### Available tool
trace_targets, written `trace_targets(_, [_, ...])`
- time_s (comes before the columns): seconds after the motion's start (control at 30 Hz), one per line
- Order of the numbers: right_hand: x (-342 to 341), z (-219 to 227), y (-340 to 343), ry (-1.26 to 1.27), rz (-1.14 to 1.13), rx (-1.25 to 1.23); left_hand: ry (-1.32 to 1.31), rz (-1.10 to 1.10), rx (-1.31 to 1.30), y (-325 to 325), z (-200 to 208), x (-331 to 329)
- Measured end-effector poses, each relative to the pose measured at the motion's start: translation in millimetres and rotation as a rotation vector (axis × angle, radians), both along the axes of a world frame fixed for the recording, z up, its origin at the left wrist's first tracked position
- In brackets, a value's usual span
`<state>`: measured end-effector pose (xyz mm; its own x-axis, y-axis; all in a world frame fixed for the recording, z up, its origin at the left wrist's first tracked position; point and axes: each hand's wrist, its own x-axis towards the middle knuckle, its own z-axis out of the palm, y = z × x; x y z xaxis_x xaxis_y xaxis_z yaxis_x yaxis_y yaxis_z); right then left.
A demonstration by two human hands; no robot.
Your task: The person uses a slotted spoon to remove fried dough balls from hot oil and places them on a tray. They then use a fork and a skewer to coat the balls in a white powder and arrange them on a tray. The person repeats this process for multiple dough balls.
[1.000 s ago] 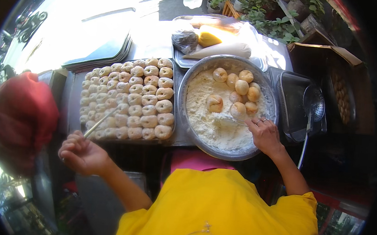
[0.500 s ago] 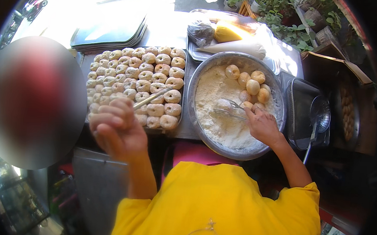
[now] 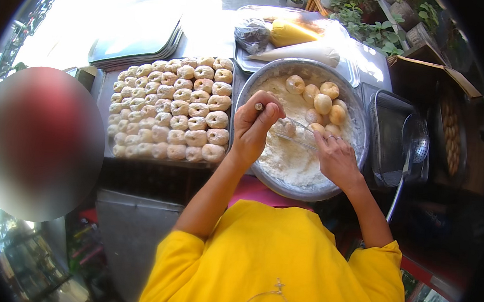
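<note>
A large metal bowl [image 3: 313,195] holds white powder [image 3: 291,167] and several round golden dough balls [image 3: 323,104], grouped toward its far right. My right hand [image 3: 339,162] is closed on thin metal tongs [image 3: 301,143], which reach left over the powder; a powder-coated ball [image 3: 284,127] lies around their tips. Over the bowl's left side, my left hand [image 3: 253,130] is wrapped round a slim stick [image 3: 259,106]. Only the stick's rounded end clearly shows above the fist; its other end is hidden. Left of the bowl, rows of powdered, dimpled doughnuts [image 3: 198,110] fill a tray [image 3: 234,80].
Behind the bowl, a tray [image 3: 242,58] carries a yellow-filled bag [image 3: 291,33], a white piping bag [image 3: 302,53] and a dark bag [image 3: 252,34]. Stacked trays [image 3: 134,53] stand far left. At right are a wire basket [image 3: 384,161] and skimmer [image 3: 418,142]. A blurred shape covers the left.
My left hand, holding the stick, has swung right from over the doughnut tray to the bowl. My right hand stays at the bowl with the tongs.
</note>
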<state>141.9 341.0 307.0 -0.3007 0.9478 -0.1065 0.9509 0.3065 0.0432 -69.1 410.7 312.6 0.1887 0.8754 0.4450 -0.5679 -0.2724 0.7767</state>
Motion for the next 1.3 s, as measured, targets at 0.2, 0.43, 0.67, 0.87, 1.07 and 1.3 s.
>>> trace_targets(0.2, [2.4, -5.2, 5.9, 0.173, 0.007, 0.014, 0.099, -0.004, -0.079, 3.9, -14.7, 15.3])
trace_targets(0.43, [-2.3, 10.1, 11.0, 0.145, -0.065, -0.093, 0.401, -0.091, 0.378, -26.0, 29.7, 25.5])
trace_targets(0.67, [-18.5, 25.6, 48.2, -0.134, 0.058, -0.208, 0.103, 0.365, 0.435, -6.7, 81.6, -105.3])
trace_targets(0.87, [-49.1, 84.3, 76.4, -0.057, 0.165, -0.246, 0.132, 1.057, 0.382, -36.6, 62.5, -270.2])
trace_targets(1.07, [-156.8, 97.2, 117.3, 0.347, 0.378, -0.040, 0.031, 1.312, 0.237, -46.4, 8.4, -327.4])
trace_targets(1.3, [-348.8, 8.6, 139.6, 0.550, 0.598, -0.067, -0.183, 1.362, 0.133, -50.5, -25.7, -335.9])
